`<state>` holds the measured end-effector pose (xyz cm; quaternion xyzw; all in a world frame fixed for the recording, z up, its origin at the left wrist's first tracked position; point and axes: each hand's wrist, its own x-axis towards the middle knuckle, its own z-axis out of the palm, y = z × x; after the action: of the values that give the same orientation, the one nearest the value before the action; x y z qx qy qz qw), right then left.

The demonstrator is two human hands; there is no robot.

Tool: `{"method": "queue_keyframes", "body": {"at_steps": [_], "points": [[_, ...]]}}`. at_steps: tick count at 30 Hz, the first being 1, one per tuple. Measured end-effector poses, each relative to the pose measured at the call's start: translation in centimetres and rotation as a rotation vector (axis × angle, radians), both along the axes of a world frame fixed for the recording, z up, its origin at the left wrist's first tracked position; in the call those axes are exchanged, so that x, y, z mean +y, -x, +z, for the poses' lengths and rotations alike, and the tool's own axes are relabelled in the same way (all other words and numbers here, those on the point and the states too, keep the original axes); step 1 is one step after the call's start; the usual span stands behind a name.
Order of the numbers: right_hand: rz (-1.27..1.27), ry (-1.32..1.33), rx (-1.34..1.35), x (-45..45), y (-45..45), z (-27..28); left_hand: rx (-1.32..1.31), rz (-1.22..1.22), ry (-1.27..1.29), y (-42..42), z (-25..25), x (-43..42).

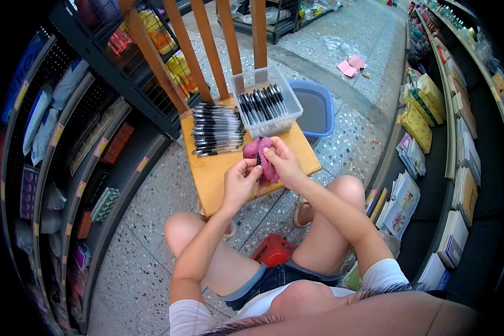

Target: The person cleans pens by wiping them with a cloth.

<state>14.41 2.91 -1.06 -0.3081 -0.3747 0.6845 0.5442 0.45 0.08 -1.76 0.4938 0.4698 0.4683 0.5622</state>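
Note:
Just above the front part of a wooden chair seat point(210, 185), both my hands are closed on a pinkish-purple cloth point(252, 150). A thin dark item, which looks like a pen point(259, 159), runs along the cloth. My left hand point(241, 180) pinches at its lower end, and my right hand point(284, 162) presses the cloth from the other side. Behind the hands, a stack of clear pens with black caps point(215, 129) lies on the seat. To its right, a clear plastic box point(290, 115) holds several more such pens, standing slanted.
Beside the chair on the floor is a blue bin point(329, 112). A red stool point(274, 250) is beneath me. Stocked shelves curve along the left point(103, 120) and right point(453, 151). Pink paper point(351, 66) lies on the speckled floor farther back.

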Motion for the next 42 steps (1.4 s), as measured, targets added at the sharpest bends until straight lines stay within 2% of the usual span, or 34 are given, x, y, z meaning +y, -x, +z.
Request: {"method": "queue_keyframes", "body": {"at_steps": [2,5,7,10,13,17,18,24,33,36,39,42], "points": [[0.044,-0.087,-0.087,-0.1,0.0,-0.5,-0.003,0.003,-0.001,0.1,0.0,-0.2],[0.198,-0.045,-0.204,-0.3,-0.8,-1.5,-0.015,-0.017,0.006,0.3,0.3,-0.1],[0.182,-0.065,-0.178,-0.3,-0.8,-1.4,-0.017,-0.043,-0.006,0.6,0.1,0.0],[0.154,-0.063,-0.117,-0.1,-0.4,-1.0,0.363,-0.205,0.078,2.4,1.2,1.2],[0.225,0.019,-0.072,-0.3,-0.5,0.6,0.361,-0.061,0.069,4.2,0.8,2.5],[0.322,0.013,-0.129,-0.7,-0.1,0.4,0.029,-0.033,-0.015,3.3,2.8,2.2],[0.351,0.015,-0.145,-0.9,0.0,0.2,-0.008,-0.098,0.064,3.4,2.4,2.4],[0.342,0.057,-0.139,-1.1,0.2,0.5,-0.289,-0.101,0.234,3.7,0.8,2.7],[0.300,-0.116,-0.247,-0.9,0.9,-1.0,-0.168,0.079,0.109,3.8,1.4,2.7],[0.299,-0.170,-0.345,-0.9,1.2,-1.4,-0.110,0.160,0.101,3.9,1.5,2.7],[0.275,-0.322,-0.575,-1.4,1.0,-0.1,-0.078,0.233,0.077,4.4,1.6,3.1],[0.249,-0.250,-0.430,-1.5,1.1,-1.0,-0.115,0.213,0.067,4.8,2.1,3.4]]}}
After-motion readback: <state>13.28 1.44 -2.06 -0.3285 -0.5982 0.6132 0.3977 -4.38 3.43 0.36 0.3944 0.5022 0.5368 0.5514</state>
